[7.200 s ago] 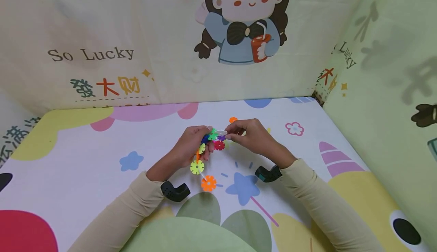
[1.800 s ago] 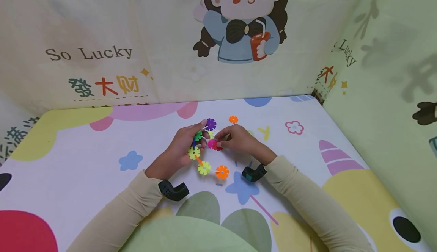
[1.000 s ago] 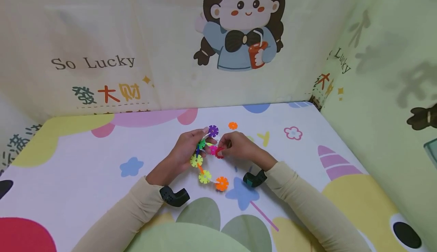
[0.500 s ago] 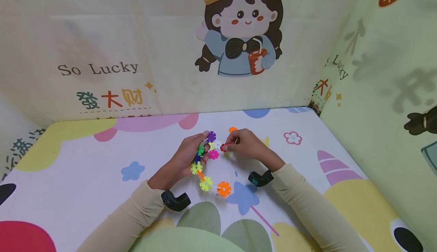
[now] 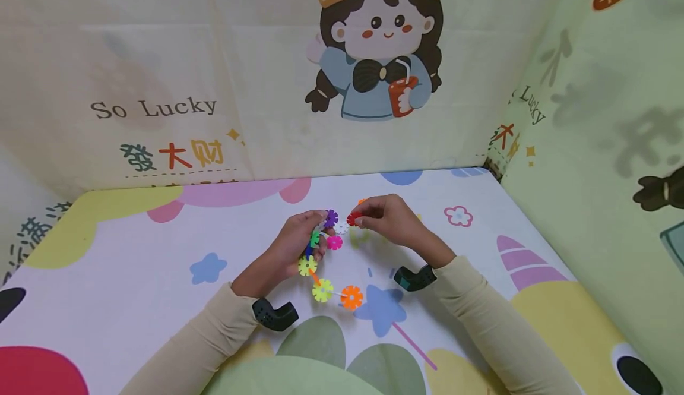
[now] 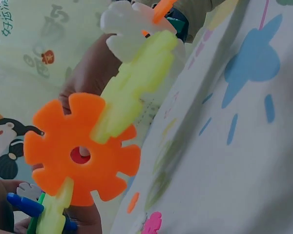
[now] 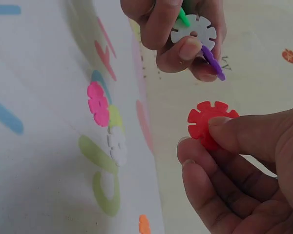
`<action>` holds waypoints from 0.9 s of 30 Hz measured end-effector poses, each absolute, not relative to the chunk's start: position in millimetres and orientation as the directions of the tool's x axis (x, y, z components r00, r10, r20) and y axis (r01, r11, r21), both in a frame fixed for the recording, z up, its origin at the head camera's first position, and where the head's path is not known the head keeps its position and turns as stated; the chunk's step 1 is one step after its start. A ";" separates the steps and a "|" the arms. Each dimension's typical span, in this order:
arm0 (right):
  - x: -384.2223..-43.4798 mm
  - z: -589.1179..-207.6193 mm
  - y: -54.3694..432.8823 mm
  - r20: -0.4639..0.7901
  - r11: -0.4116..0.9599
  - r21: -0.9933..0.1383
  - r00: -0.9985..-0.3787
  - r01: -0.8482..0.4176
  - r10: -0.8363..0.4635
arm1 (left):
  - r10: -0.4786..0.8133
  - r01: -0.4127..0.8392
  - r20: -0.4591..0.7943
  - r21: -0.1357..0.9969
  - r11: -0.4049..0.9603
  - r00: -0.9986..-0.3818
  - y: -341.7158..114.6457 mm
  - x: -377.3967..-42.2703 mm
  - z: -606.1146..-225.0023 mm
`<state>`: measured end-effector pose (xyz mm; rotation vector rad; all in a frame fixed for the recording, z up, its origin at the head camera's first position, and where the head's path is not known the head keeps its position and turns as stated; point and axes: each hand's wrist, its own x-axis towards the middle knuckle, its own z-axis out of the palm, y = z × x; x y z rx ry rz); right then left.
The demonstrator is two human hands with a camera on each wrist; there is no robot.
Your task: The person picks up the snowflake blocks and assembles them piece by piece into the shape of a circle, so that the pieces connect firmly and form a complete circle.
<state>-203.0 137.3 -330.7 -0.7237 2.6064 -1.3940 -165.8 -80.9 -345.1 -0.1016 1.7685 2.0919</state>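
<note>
My left hand (image 5: 294,240) holds a chain of slotted snowflake discs between thumb and fingers. A purple disc (image 7: 214,63) forms the chain's upper end, slotted into a white disc (image 7: 207,33). Below the hand hang a yellow-green disc (image 5: 322,290) and, at the lower end, an orange disc (image 5: 351,297). Close up in the left wrist view, another orange disc (image 6: 53,156) links two yellow ones. My right hand (image 5: 394,221) pinches a single red snowflake disc (image 7: 199,126) between thumb and fingertips, a short gap from the purple disc.
On the table lie a loose pink disc (image 7: 98,105) and a white disc (image 7: 116,146) close together. An orange disc (image 7: 144,224) lies farther off, mostly behind my right hand in the head view. A patterned cloth wall (image 5: 256,86) stands at the table's back edge.
My right hand has picked up the red disc from beside the pink one and raised it near the purple disc. Earlier it was at the chain's upper end. The head view has tilted up.
</note>
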 end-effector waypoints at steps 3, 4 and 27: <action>-201.5 -329.8 137.7 0.147 0.448 -0.819 -0.886 -0.359 -0.440 | 0.255 -0.342 -0.307 0.934 -0.104 -0.917 -81.0 -165.5 -344.4; -200.9 -329.3 137.7 0.148 0.446 -0.823 -0.890 -0.353 -0.431 | 0.257 -0.340 -0.306 0.935 -0.102 -0.917 -81.1 -165.3 -344.2; -189.7 -322.1 131.5 0.268 0.415 -0.786 -0.858 -0.458 -0.439 | 0.324 -0.351 -0.303 0.931 -0.099 -0.896 -78.6 -159.9 -338.9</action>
